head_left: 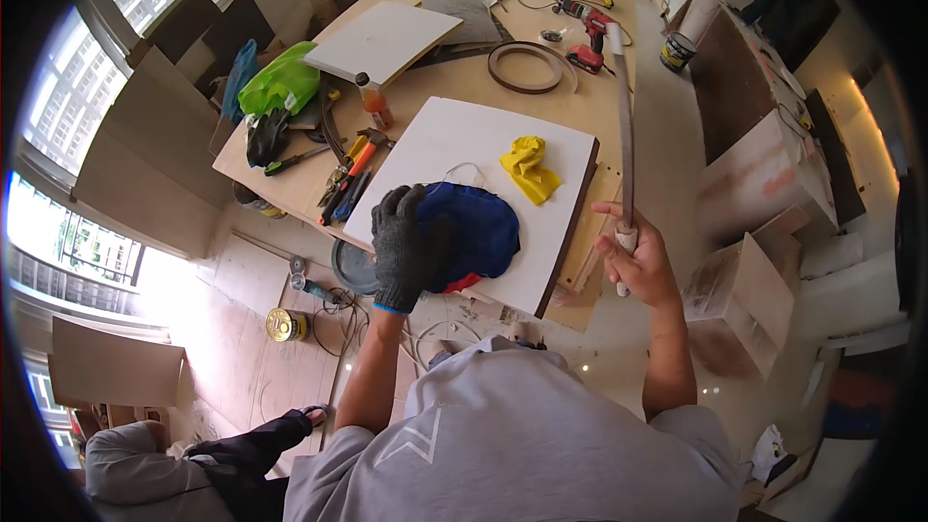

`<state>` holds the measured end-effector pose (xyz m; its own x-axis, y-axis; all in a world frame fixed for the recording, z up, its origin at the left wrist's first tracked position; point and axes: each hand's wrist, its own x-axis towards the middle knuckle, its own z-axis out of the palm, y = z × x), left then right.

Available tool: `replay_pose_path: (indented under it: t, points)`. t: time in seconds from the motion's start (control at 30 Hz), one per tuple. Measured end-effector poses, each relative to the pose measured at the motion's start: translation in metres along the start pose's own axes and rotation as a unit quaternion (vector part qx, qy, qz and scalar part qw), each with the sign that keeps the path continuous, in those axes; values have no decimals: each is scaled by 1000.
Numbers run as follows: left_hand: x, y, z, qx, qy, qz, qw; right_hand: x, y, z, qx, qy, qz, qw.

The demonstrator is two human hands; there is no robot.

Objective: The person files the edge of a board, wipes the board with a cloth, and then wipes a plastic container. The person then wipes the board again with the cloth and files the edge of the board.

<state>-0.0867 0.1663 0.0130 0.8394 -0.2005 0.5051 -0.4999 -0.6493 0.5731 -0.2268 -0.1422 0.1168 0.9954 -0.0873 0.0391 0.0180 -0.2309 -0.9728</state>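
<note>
My left hand (pixel 406 244), in a dark grey knit glove with a blue cuff, lies over the left side of a blue cloth (pixel 478 232), fingers stretched forward. A bit of red shows at the cloth's lower edge. Beneath both is a white board (pixel 464 135) with a dark edge. My bare right hand (pixel 636 256) is closed round the white-wrapped handle of a long, narrow file (pixel 627 150), held upright off the board's right side. A crumpled yellow cloth (pixel 529 170) sits on the board between the two hands.
Pliers and a hammer (pixel 365 150) lie left of the board, near an orange bottle (pixel 373 101). Beyond are a second white panel (pixel 385 42), a roll of edging strip (pixel 527 68) and a red drill (pixel 588 39). A person (pixel 174 464) sits at lower left.
</note>
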Motion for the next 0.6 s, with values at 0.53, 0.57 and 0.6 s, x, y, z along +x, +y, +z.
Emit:
replay_pose_path:
  t: [0.53, 0.57, 0.6]
  points:
    - [33, -26, -153, -181, -201, -186, 945, -59, 65, -8, 35, 137, -1, 990]
    - [12, -37, -175, -202, -261, -236, 914, -65, 75, -12, 44, 134, -24, 990]
    - [-11, -68, -185, -189, -296, -307, 884, -68, 81, -14, 53, 131, -47, 989]
